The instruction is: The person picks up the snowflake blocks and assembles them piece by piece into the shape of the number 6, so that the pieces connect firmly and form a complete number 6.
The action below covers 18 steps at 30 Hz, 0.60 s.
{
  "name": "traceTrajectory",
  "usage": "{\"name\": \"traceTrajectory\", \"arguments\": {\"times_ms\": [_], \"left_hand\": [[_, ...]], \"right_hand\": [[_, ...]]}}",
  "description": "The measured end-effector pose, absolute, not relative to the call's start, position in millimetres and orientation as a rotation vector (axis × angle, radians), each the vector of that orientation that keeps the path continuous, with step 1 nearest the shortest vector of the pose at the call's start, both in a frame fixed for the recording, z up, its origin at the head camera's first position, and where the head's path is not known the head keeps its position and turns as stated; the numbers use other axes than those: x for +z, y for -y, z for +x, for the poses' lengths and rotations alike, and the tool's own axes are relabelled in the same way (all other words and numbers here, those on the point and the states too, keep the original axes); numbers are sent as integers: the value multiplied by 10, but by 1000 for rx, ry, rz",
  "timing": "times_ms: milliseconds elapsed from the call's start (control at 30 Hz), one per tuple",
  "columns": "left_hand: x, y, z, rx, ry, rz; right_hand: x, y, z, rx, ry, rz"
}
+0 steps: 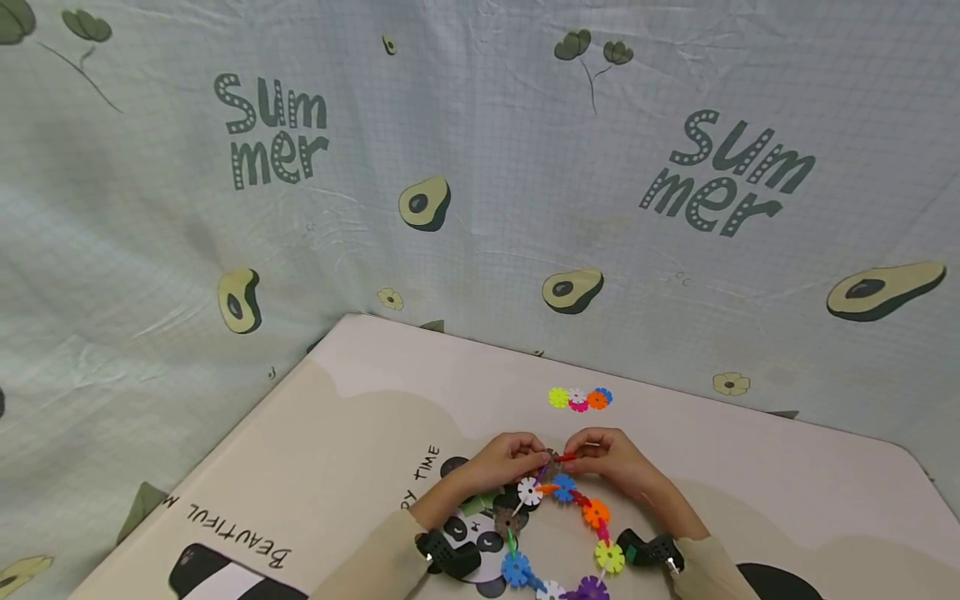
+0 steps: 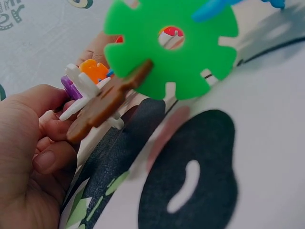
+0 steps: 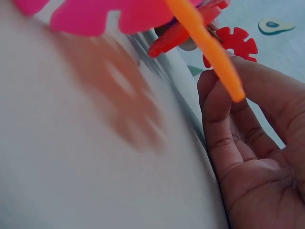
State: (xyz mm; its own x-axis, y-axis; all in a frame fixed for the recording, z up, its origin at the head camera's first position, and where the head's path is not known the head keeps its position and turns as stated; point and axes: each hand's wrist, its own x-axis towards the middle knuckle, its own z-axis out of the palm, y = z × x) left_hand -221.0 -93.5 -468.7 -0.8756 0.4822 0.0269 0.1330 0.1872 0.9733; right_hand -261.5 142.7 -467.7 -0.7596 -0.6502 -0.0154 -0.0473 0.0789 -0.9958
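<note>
Over a panda-print tabletop (image 1: 360, 450), a person in beige sleeves (image 1: 390, 554) handles a looping chain of notched plastic discs (image 1: 517, 567). At the loop's far side, the left hand (image 1: 516, 457) pinches the chain, thumb and fingers curled at a purple disc (image 2: 70, 89), their exact hold partly hidden. The right hand (image 1: 609, 454) grips a red disc (image 3: 246, 45) at the fingertips, just beside a brown disc (image 1: 553, 454); whether the two are joined cannot be told. The chain spreads from both hands toward the person, its pieces blue, orange, pink, yellow, white, purple and green among others. Close to the left wrist camera, a green disc (image 2: 138, 55) meets another brown disc (image 2: 102, 107) at its lower edge. Near the right fingers, an orange disc (image 3: 205, 45) shows edge-on. Beyond the hands, a small cluster of discs (image 1: 558, 397) in yellow, white, pink, orange and blue lies on the tabletop. Behind hangs a pale curtain (image 1: 480, 125) printed with avocados and the word "summer."
</note>
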Motion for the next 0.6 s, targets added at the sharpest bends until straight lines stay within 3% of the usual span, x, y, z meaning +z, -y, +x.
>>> {"name": "traceTrajectory", "arguments": {"times_ms": [600], "left_hand": [[-4697,944,-2227,1792,-2131,568]], "right_hand": [[-4583,-1574,-2646,-1625,-2166,-608]]}}
